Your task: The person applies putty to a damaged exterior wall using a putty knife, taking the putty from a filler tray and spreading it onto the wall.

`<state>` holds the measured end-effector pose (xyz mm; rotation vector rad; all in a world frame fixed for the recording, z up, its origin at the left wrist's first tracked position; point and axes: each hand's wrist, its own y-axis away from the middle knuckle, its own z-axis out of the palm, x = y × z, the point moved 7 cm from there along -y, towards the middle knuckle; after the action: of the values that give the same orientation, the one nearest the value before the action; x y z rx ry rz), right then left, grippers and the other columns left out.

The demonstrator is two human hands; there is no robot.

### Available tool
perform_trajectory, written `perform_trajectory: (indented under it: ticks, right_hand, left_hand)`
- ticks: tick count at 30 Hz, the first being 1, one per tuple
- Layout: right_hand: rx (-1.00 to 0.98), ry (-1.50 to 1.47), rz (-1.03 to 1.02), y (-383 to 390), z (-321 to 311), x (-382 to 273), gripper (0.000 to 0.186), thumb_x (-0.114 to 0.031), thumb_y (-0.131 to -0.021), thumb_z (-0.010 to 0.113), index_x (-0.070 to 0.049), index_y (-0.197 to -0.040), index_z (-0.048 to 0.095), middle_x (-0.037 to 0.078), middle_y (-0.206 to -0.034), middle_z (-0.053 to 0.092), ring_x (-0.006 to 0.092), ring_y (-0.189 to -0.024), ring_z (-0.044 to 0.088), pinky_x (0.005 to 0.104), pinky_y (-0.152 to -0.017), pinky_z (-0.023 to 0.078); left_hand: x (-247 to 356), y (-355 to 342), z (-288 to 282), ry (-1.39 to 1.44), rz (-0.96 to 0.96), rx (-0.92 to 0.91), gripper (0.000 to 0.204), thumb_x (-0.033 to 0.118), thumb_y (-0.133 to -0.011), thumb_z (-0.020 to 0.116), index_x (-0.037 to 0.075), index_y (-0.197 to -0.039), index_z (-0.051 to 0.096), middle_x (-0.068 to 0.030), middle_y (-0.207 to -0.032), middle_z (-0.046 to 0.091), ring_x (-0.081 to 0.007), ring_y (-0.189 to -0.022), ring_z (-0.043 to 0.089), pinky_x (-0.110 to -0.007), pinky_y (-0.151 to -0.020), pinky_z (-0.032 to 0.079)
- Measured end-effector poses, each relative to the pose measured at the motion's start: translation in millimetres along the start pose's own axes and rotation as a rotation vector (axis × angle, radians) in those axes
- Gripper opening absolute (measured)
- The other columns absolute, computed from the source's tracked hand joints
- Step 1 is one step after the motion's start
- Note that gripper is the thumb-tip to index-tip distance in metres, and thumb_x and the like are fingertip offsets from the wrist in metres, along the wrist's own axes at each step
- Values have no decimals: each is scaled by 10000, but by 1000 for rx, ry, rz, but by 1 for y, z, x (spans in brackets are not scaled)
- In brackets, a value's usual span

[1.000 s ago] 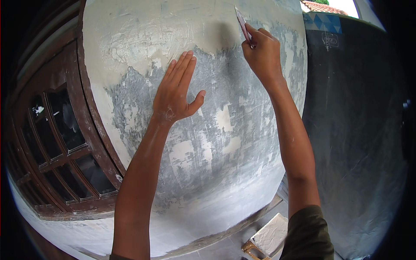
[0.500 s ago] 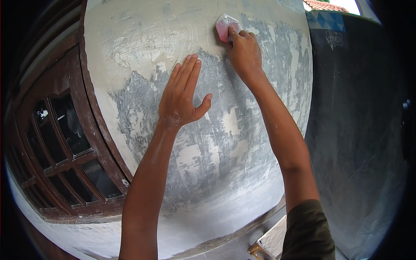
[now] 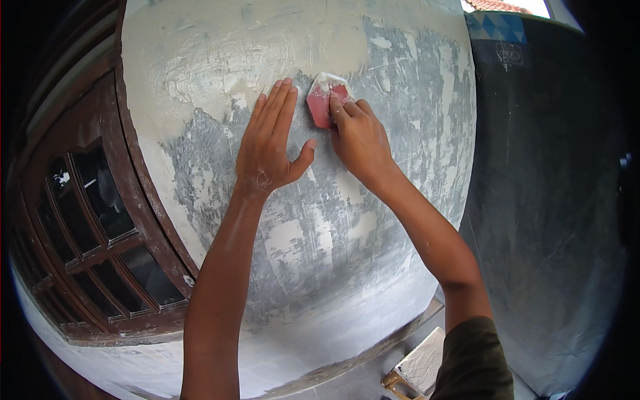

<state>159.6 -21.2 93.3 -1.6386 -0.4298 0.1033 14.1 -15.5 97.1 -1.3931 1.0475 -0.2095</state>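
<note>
My right hand (image 3: 363,137) is closed on a pinkish-red putty scraper (image 3: 319,110), whose upper edge carries white paste. The scraper lies against the wall (image 3: 293,247), just below the border of the smooth cream coat. Left of it, my left hand (image 3: 267,143) rests on the wall with its fingers stretched up and its thumb out to the side; it holds nothing. Damp-looking cream filler (image 3: 213,63) covers the upper wall. Beneath it, the surface is patchy grey with pale spots.
A brown wooden window frame (image 3: 157,247) with dark panes borders the wall at left. To the right stands a large dark panel (image 3: 547,187) with a blue patterned strip on top. Low at the right, a paste-covered board (image 3: 421,363) sits above the grey floor.
My right hand has brought the scraper down and to the left along the wall, closer to my left hand. The left hand stays flat at nearly the same spot.
</note>
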Motion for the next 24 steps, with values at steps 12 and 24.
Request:
perform_trajectory:
  ticks: [12, 24]
  right_hand:
    - [140, 235, -18, -76, -4, 53, 454, -33, -822, 618, 92, -1257, 580, 188, -1002, 674, 341, -987, 634, 411, -730, 600]
    - [206, 65, 15, -61, -24, 39, 454, 2, -785, 656, -23, -1238, 624, 119, -965, 677, 326, -958, 631, 440, -777, 553]
  left_hand:
    - [2, -2, 4, -7, 0, 5, 751, 229, -846, 606, -61, -1499, 373, -253, -1543, 418, -393, -1465, 367, -546, -1203, 256]
    - [2, 0, 2, -17, 4, 5, 764, 250, -854, 597, -67, -1506, 356, -258, -1558, 391, -390, -1475, 350, -552, -1198, 261]
